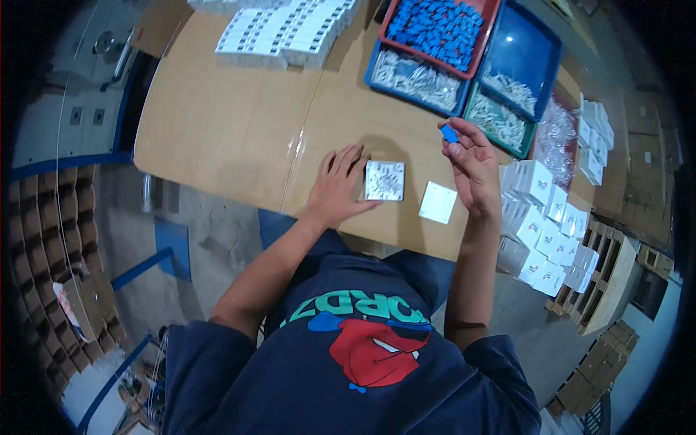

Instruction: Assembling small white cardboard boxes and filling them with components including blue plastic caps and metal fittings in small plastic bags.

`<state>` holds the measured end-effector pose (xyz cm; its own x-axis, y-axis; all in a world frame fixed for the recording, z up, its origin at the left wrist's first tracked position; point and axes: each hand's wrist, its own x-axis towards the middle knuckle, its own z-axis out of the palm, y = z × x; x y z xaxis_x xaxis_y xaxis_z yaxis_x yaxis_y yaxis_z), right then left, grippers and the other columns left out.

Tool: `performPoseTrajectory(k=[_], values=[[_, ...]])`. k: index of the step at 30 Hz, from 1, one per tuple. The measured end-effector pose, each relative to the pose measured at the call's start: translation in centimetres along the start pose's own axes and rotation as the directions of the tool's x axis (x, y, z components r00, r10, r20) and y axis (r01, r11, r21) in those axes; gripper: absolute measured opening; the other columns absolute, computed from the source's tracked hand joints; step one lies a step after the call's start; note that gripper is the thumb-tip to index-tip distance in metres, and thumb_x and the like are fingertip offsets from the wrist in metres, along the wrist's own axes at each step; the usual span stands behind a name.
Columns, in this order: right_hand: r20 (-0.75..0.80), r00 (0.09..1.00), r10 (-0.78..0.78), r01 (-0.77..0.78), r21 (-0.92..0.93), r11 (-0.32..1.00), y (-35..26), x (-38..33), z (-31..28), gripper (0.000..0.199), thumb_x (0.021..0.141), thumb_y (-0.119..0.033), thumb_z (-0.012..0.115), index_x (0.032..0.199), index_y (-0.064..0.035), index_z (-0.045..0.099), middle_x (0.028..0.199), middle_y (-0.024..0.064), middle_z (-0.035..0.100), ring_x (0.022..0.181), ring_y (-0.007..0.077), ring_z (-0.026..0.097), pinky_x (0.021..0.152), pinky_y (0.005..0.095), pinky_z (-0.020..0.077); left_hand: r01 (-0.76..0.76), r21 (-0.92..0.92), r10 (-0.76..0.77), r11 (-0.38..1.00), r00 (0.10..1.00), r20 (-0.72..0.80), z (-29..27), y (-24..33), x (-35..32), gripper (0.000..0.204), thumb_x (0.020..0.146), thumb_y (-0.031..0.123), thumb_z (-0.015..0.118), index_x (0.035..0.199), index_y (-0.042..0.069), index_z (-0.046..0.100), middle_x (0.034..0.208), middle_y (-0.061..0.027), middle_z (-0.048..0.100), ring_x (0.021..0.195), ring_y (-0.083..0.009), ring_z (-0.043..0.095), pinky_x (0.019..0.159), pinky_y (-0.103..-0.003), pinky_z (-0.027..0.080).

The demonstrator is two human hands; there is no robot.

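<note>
My left hand [339, 187] lies flat on the table with its fingers stretched out, beside a small square white box [384, 198] that holds many small grey-white pieces. Its thumb reaches along the box's near edge. Raised over the table to the right, my right hand [471, 161] pinches a small blue piece [449, 134] between thumb and fingertips. On the table between the box and my right forearm lies a flat white square [438, 203], probably a lid, though I cannot tell for sure.
At the far right, a red tray [391, 38] of blue pieces overlaps blue trays [545, 54] and a green tray [523, 151] of pale pieces. Rows of white boxes [279, 30] stand at the back. White cartons [533, 181] are stacked at right, near a wooden pallet [605, 268].
</note>
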<state>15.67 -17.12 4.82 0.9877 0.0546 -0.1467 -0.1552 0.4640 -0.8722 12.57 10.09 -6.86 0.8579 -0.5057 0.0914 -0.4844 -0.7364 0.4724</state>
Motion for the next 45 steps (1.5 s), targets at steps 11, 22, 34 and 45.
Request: performPoseTrajectory(k=[11, 22, 34, 45], values=[[-0.046, 0.998, 0.046, -0.064, -0.532, 0.844, 11.7, -2.6, 0.3, 0.040, 0.089, 0.003, 0.073, 0.128, 0.0007, 0.066, 0.119, 0.0076, 0.061, 0.110, 0.0172, 0.064, 0.096, 0.0296, 0.0534, -0.018, 0.014, 0.018, 1.000, 1.000, -0.004, 0.5, -0.1, -0.5, 0.095, 0.081, 0.071, 0.065, 0.148, 0.008, 0.044, 0.155, -0.0154, 0.039, 0.149, -0.0297, 0.030, 0.123, -0.052, 0.020], [0.176, 0.983, -0.056, 0.185, -0.947, 0.264, 12.7, -1.6, 2.6, 0.037, 0.082, -0.003, 0.075, 0.119, -0.0037, 0.069, 0.115, 0.0137, 0.063, 0.110, 0.0348, 0.060, 0.092, 0.0417, 0.0507, -0.001, -0.028, 0.001, 1.000, 1.000, -0.020, 0.5, -0.2, -0.5, 0.094, 0.078, 0.067, 0.069, 0.145, 0.006, 0.047, 0.157, -0.0151, 0.038, 0.149, -0.0310, 0.032, 0.122, -0.054, 0.022], [0.234, 0.971, -0.048, 0.239, -0.949, 0.207, 13.1, -1.2, 2.8, 0.039, 0.080, -0.002, 0.075, 0.119, -0.0049, 0.070, 0.116, 0.0129, 0.064, 0.112, 0.0339, 0.059, 0.095, 0.0422, 0.0501, 0.003, -0.023, -0.003, 1.000, 1.000, -0.007, 0.4, -0.3, -0.5, 0.093, 0.077, 0.067, 0.070, 0.145, 0.007, 0.047, 0.157, -0.0147, 0.038, 0.149, -0.0305, 0.031, 0.122, -0.054, 0.022], [0.193, 0.980, -0.041, 0.197, -0.958, 0.207, 13.0, -0.8, 3.3, 0.035, 0.078, -0.002, 0.076, 0.113, -0.0051, 0.071, 0.111, 0.0120, 0.065, 0.110, 0.0339, 0.060, 0.094, 0.0434, 0.0501, 0.005, -0.025, -0.005, 1.000, 1.000, -0.007, 0.5, -0.3, -0.6, 0.091, 0.077, 0.066, 0.071, 0.145, 0.009, 0.047, 0.157, -0.0144, 0.038, 0.149, -0.0306, 0.031, 0.122, -0.053, 0.022]])
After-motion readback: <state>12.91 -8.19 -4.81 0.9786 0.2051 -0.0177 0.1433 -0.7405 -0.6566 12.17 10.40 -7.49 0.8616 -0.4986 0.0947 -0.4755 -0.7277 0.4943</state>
